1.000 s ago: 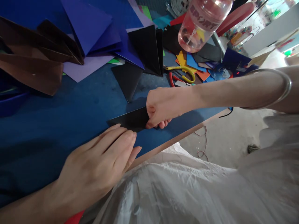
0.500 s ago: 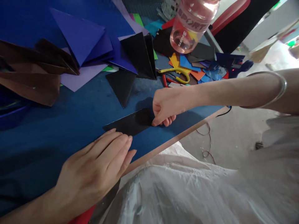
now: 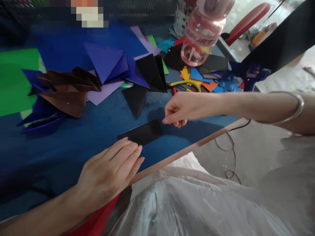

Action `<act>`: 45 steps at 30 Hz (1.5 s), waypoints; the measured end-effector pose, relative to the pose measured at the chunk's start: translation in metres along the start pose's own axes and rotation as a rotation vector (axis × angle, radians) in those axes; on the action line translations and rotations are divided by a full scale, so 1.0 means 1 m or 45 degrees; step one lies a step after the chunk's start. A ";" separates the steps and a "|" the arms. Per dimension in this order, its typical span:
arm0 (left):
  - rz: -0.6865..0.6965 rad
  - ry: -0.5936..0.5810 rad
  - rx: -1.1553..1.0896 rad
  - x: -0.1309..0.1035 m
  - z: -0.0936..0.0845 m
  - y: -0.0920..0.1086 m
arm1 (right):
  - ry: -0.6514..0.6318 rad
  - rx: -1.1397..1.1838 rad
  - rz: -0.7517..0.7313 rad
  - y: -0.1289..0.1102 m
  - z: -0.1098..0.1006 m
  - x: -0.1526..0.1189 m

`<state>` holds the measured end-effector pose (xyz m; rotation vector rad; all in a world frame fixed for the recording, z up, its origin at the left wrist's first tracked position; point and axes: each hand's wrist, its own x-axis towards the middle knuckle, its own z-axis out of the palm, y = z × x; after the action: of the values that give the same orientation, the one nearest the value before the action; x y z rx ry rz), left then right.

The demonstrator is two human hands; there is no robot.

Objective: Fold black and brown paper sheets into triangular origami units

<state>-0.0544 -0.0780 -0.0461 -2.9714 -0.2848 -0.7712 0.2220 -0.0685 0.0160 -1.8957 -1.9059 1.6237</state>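
A folded strip of black paper [image 3: 145,131] lies flat on the blue tabletop [image 3: 103,127] near its front edge. My left hand [image 3: 108,168] is laid flat over the left end of the strip, fingers stretched out side by side. Just past the other end is my right hand [image 3: 180,108], its fingers curled in; a small gap shows between it and the paper, and I see nothing in its grip. Behind the strip lie a black paper triangle [image 3: 135,98] and a folded black paper piece [image 3: 152,72].
Folded purple [image 3: 107,62] and brown paper [image 3: 65,101] lie to the left, beside a green sheet [image 3: 17,82]. A pink bottle [image 3: 200,39], yellow-handled scissors [image 3: 197,86], coloured scraps [image 3: 194,74] and a blue glue gun [image 3: 253,73] stand or lie at the back right.
My right hand has come off the right end of the strip, moving slightly up. My left hand stays on the paper. The view has shifted, bringing the green sheet in at left.
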 end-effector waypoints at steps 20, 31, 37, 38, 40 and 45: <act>-0.998 -0.723 -0.173 0.032 -0.016 0.002 | -0.103 -0.645 -0.963 0.008 0.018 0.034; -1.829 -1.404 -0.745 0.088 -0.010 -0.022 | -0.031 -0.648 -1.039 0.014 0.020 0.038; -1.853 -1.420 -0.658 0.093 -0.012 -0.017 | -0.027 -0.663 -1.032 0.015 0.021 0.036; -1.841 -1.416 -0.663 0.091 -0.013 -0.017 | -0.028 -0.663 -1.030 0.014 0.021 0.036; -1.818 -1.397 -0.686 0.087 -0.013 -0.018 | -0.027 -0.668 -1.032 0.014 0.021 0.036; -1.880 -1.411 -0.709 0.087 -0.014 -0.020 | -0.002 -0.679 -1.029 0.014 0.021 0.036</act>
<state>0.0095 -0.0458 0.0086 -2.7011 -2.6872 1.1925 0.2099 -0.0589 -0.0249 -0.9108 -2.7599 0.9232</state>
